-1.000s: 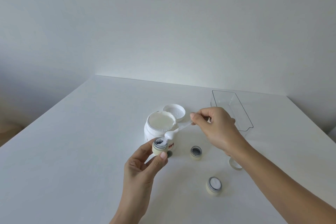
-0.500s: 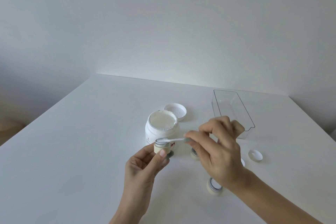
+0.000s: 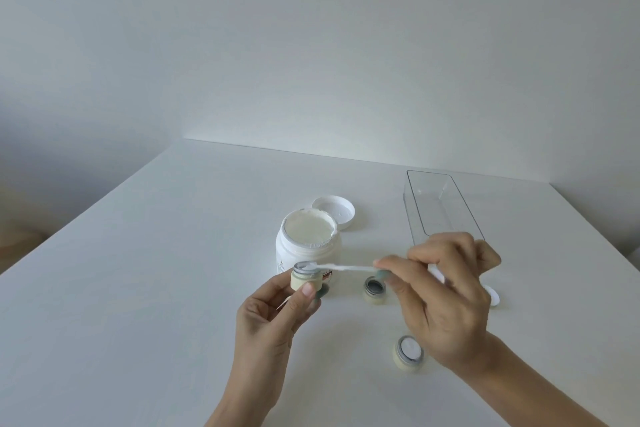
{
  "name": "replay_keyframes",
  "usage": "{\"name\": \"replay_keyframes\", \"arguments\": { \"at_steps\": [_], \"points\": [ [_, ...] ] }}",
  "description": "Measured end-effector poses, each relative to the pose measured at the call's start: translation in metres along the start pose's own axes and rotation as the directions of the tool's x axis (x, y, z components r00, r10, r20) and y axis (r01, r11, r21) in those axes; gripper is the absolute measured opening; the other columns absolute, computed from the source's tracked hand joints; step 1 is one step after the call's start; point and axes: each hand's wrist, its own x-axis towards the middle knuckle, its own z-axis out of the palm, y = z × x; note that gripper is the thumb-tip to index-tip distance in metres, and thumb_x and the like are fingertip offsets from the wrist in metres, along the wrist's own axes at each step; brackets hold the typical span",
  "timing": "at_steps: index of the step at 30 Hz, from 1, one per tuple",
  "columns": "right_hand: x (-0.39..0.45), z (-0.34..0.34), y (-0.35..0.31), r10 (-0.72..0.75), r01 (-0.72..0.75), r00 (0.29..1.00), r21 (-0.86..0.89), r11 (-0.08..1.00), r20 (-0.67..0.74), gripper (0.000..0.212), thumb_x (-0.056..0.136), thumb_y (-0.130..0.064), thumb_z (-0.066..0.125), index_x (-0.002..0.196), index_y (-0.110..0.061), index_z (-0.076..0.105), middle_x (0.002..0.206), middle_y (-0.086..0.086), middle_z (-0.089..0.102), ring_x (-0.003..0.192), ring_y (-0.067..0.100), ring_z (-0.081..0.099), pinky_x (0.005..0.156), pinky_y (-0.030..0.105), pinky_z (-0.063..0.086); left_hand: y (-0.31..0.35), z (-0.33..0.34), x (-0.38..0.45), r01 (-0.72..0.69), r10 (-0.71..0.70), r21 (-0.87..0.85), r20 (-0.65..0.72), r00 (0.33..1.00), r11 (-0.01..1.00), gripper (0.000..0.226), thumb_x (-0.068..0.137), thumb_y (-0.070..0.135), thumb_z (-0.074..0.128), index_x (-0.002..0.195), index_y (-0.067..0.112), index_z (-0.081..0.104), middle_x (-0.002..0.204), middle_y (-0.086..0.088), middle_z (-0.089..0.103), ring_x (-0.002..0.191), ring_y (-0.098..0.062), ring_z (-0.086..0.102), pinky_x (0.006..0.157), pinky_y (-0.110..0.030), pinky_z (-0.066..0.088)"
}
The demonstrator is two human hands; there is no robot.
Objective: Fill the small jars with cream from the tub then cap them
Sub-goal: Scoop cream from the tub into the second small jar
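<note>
Left hand (image 3: 273, 308) grips a small jar (image 3: 304, 279), lifted off the bench (image 3: 145, 288), in front of the open cream tub (image 3: 308, 239). Right hand (image 3: 440, 291) pinches a white spatula (image 3: 341, 266), its tip resting in the jar's mouth. Second jar (image 3: 374, 289) stands empty just right of the tub; third jar (image 3: 408, 352), filled and uncapped, sits nearer. Tub lid (image 3: 337, 211) lies behind the tub. Clear tray (image 3: 440, 208) at far right.

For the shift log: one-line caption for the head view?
Left hand holds jar; right hand scrapes spatula of cream into it.
</note>
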Motion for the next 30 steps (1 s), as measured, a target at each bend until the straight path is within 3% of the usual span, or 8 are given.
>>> {"name": "replay_keyframes", "arguments": {
  "at_steps": [4, 8, 13, 16, 18, 22, 26, 30],
  "points": [
    [0.014, 0.008, 0.007, 0.227, -0.226, 0.974, 0.038, 0.973, -0.010, 0.019, 0.092, -0.027, 0.059, 0.077, -0.022, 0.069, 0.071, -0.002, 0.052, 0.072, 0.014, 0.042, 0.071, 0.036, 0.025, -0.001, 0.000, 0.000, -0.001, 0.001, 0.019, 0.033, 0.999, 1.000, 0.043, 0.065, 0.024, 0.080, 0.105, 0.008, 0.074, 0.107, -0.015, 0.075, 0.103, -0.031, 0.071, 0.080, -0.025, 0.056],
    [0.035, 0.030, 0.010, 0.346, -0.343, 0.920, -0.050, 0.938, 0.184, 0.017, 0.087, -0.033, 0.064, 0.074, -0.025, 0.072, 0.077, -0.006, 0.054, 0.079, 0.015, 0.046, 0.079, 0.031, 0.019, -0.002, -0.001, 0.000, -0.009, 0.007, 0.034, 0.064, 0.998, 0.999, 0.043, 0.066, 0.020, 0.080, 0.107, 0.010, 0.074, 0.109, -0.011, 0.076, 0.105, -0.032, 0.070, 0.083, -0.025, 0.056],
    [0.055, 0.065, 0.008, 0.245, -0.192, 0.817, -0.154, 0.969, 0.522, 0.018, 0.088, -0.036, 0.063, 0.078, -0.025, 0.074, 0.085, -0.004, 0.055, 0.090, 0.022, 0.049, 0.076, 0.030, 0.010, -0.001, 0.000, 0.001, -0.006, 0.006, 0.000, 0.049, 0.999, 1.000, 0.046, 0.062, 0.017, 0.082, 0.106, 0.009, 0.071, 0.106, -0.015, 0.075, 0.100, -0.036, 0.072, 0.077, -0.025, 0.058],
    [0.061, 0.082, 0.006, 0.153, -0.033, 0.707, -0.184, 0.982, 0.690, 0.028, 0.094, -0.040, 0.052, 0.085, -0.024, 0.072, 0.091, -0.005, 0.052, 0.097, 0.021, 0.041, 0.075, 0.033, 0.010, -0.001, 0.001, 0.001, 0.019, -0.017, -0.077, 0.020, 1.000, 0.997, 0.046, 0.058, 0.012, 0.083, 0.099, 0.008, 0.063, 0.102, -0.026, 0.073, 0.094, -0.043, 0.072, 0.071, -0.026, 0.059],
    [0.062, 0.089, 0.004, 0.146, -0.013, 0.645, -0.180, 0.984, 0.751, 0.031, 0.097, -0.036, 0.048, 0.082, -0.020, 0.069, 0.090, -0.003, 0.051, 0.098, 0.022, 0.039, 0.072, 0.033, 0.008, -0.001, 0.001, 0.002, 0.018, -0.016, -0.086, 0.019, 1.000, 0.996, 0.040, 0.057, 0.012, 0.083, 0.094, 0.010, 0.065, 0.101, -0.026, 0.073, 0.093, -0.044, 0.072, 0.069, -0.026, 0.059],
    [0.063, 0.091, 0.008, 0.249, -0.221, 0.558, -0.147, 0.964, 0.792, 0.037, 0.096, -0.033, 0.049, 0.066, -0.014, 0.059, 0.073, -0.004, 0.043, 0.092, 0.025, 0.042, 0.072, 0.035, 0.014, -0.001, 0.002, 0.002, 0.016, -0.015, -0.057, 0.014, 1.000, 0.998, 0.038, 0.058, 0.017, 0.082, 0.095, 0.010, 0.071, 0.104, -0.024, 0.073, 0.093, -0.042, 0.072, 0.068, -0.025, 0.059],
    [0.062, 0.083, 0.020, 0.420, -0.474, 0.507, -0.164, 0.865, 0.753, 0.040, 0.096, -0.033, 0.050, 0.065, -0.012, 0.064, 0.055, -0.008, 0.046, 0.085, 0.026, 0.047, 0.073, 0.035, 0.021, 0.000, 0.002, 0.002, 0.006, -0.006, -0.011, 0.014, 1.000, 1.000, 0.036, 0.061, 0.024, 0.081, 0.095, 0.015, 0.073, 0.102, -0.018, 0.074, 0.087, -0.036, 0.075, 0.065, -0.024, 0.058],
    [0.060, 0.078, 0.032, 0.583, -0.649, 0.426, -0.215, 0.730, 0.692, 0.037, 0.096, -0.033, 0.049, 0.072, -0.013, 0.069, 0.065, -0.001, 0.061, 0.087, 0.025, 0.059, 0.082, 0.037, 0.026, 0.000, 0.002, 0.001, 0.013, -0.013, -0.038, 0.005, 1.000, 0.999, 0.034, 0.061, 0.024, 0.081, 0.093, 0.017, 0.072, 0.091, -0.017, 0.073, 0.082, -0.035, 0.075, 0.063, -0.024, 0.058]
  ]
}}
